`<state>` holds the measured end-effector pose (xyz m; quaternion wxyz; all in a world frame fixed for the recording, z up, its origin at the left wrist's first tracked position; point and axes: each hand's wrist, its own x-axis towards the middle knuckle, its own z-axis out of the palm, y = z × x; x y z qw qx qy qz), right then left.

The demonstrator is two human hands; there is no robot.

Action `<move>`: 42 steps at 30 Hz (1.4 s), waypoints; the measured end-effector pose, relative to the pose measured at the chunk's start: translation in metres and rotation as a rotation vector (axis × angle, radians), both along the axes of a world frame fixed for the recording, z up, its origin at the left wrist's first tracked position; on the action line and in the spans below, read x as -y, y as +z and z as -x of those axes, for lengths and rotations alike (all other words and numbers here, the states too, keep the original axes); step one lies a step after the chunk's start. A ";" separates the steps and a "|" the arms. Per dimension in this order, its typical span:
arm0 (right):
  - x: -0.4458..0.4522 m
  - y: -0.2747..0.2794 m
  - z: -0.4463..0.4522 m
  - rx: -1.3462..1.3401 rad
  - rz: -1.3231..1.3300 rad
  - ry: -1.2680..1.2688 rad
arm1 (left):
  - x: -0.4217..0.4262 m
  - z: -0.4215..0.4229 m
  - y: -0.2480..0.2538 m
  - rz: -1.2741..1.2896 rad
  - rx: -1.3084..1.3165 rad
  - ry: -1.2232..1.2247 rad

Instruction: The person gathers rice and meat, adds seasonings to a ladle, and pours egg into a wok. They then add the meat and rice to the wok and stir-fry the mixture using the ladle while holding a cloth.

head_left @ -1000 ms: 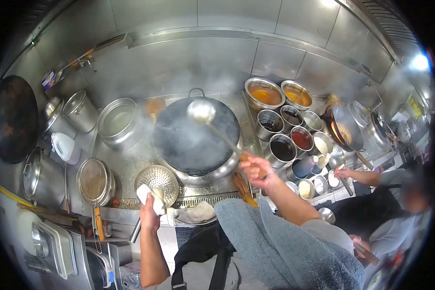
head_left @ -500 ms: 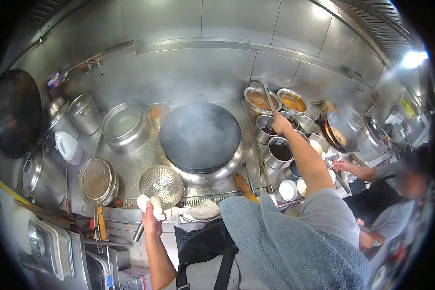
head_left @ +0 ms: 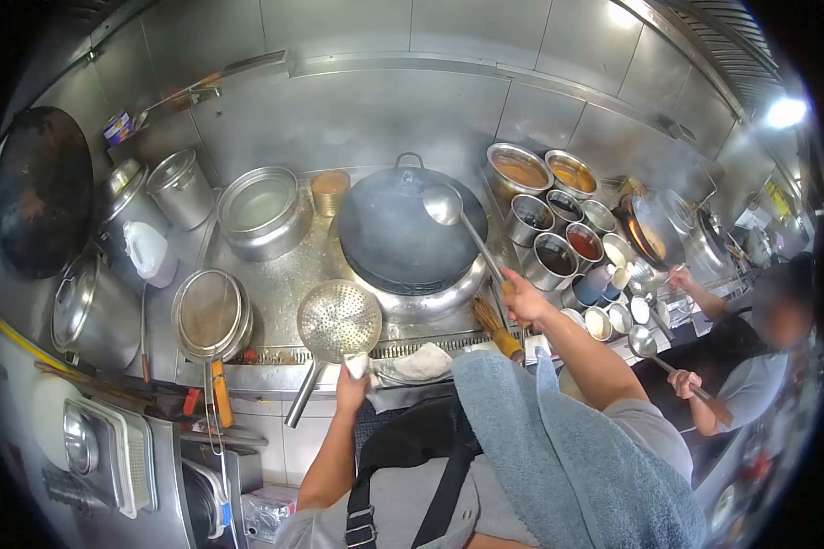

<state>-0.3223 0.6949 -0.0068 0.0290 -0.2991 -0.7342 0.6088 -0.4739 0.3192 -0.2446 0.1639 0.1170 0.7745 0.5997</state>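
Fingers wrapped round its wooden-ended handle, my right hand [head_left: 524, 300] holds a steel ladle [head_left: 442, 205]. The bowl of the ladle is over the dark, steaming wok [head_left: 398, 252], which sits on the round burner ring; I cannot tell whether it touches the wok. My left hand [head_left: 351, 392] is closed on a bunched white cloth [head_left: 358, 364] at the stove's front edge. Just beyond that hand lies a perforated skimmer [head_left: 339, 322], its tube handle sticking out toward the lower left. A folded cloth [head_left: 421, 363] lies right of my left hand.
Pots of sauce [head_left: 551, 256] and basins of orange liquid [head_left: 520, 170] stand at right. A bamboo brush [head_left: 496, 329] lies near my right hand. At left are a lidded pot [head_left: 264, 206] and a strainer [head_left: 212, 314]. A co-worker [head_left: 751, 366] at far right holds another ladle [head_left: 644, 343].
My right hand has brought the ladle from the sauce pots back over the wok. The left hand with the white cloth has shifted right, closer to the folded cloth. The view has turned slightly.
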 end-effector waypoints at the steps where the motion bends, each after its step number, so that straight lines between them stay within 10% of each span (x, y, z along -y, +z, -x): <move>1: 0.008 0.002 0.005 -0.005 -0.002 -0.001 | -0.001 -0.005 0.018 0.168 -0.114 0.020; 9: 0.053 0.005 0.019 0.130 0.172 0.082 | -0.008 -0.011 0.032 0.273 -0.167 0.059; 17: 0.035 -0.008 0.027 -0.231 1.556 0.015 | -0.016 -0.003 -0.005 0.485 -0.307 0.047; 21: 0.000 -0.012 0.019 -0.318 1.714 0.003 | -0.003 -0.021 0.016 0.419 -0.303 0.133; 33: -0.190 0.078 0.042 -0.480 0.875 -0.193 | 0.126 -0.130 -0.027 0.200 0.285 0.410; 39: -0.298 0.046 0.084 -0.179 -0.009 -0.201 | 0.116 -0.184 -0.035 0.254 0.565 0.390; 42: -0.268 0.050 0.054 0.226 -1.046 -0.081 | 0.120 -0.194 -0.040 0.332 0.649 0.343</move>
